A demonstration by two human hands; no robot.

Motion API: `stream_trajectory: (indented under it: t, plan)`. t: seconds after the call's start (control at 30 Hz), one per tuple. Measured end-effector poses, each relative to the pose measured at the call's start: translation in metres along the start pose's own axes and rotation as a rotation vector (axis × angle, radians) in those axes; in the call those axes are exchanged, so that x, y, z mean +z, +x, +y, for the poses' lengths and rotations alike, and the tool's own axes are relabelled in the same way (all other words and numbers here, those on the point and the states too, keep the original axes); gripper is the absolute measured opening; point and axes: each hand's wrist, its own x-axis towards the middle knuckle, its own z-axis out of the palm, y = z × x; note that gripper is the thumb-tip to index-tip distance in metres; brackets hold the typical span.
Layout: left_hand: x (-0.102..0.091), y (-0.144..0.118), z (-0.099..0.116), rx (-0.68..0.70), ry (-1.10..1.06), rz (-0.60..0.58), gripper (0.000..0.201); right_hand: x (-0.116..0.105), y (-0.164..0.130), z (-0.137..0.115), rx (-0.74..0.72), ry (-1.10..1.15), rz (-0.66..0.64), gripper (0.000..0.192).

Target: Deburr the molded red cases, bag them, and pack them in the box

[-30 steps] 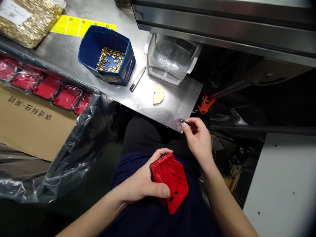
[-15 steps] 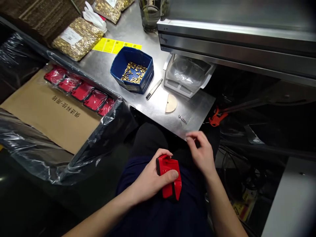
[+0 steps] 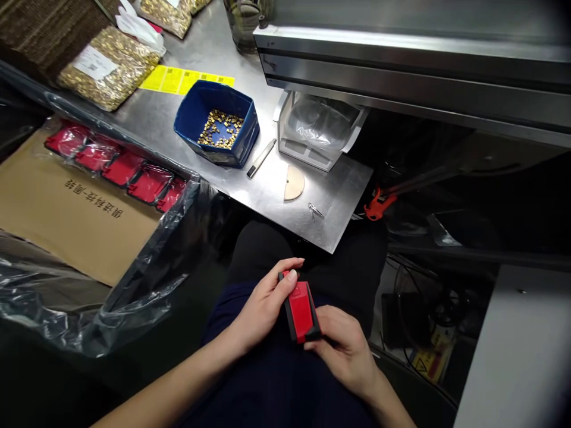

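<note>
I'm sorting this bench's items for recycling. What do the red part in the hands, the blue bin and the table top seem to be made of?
The red part looks like moulded plastic: matte, uniform colour, with a black edge. The blue bin also looks like plastic, slightly glossy, with thin walls. The table top appears to be sheet metal, probably stainless steel, judging by its brushed grey sheen and thin edge.

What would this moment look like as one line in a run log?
left hand: grips red plastic housing | right hand: supports housing's lower end | position: over lap | steel table: blue bin of brass parts, tweezers
</note>
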Motion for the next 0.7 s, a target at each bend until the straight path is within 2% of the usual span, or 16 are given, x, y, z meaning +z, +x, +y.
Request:
stream_trajectory:
  t: [0.13,0.33,0.53,0.6,0.7]
  plan:
    - [0.001,0.002,-0.002,0.115,-0.023,0.057,0.035,0.000,0.002,-0.002,0.022,0.010,-0.023,0.021]
    - [-0.001,0.005,-0.004,0.175,0.027,0.090,0.042,0.002,0.001,0.001,0.037,0.059,-0.040,0.022]
    - [-0.002,0.010,-0.011,0.166,0.055,0.102,0.044,0.006,-0.002,0.002,0.218,0.123,0.028,0.030]
    - [-0.004,0.009,-0.013,0.227,0.140,0.092,0.042,0.006,-0.001,0.000,0.265,0.155,0.062,0.029]
    - [-0.011,0.004,-0.015,0.304,0.249,-0.002,0.039,0.004,0.004,-0.005,0.319,0.240,0.131,0.024]
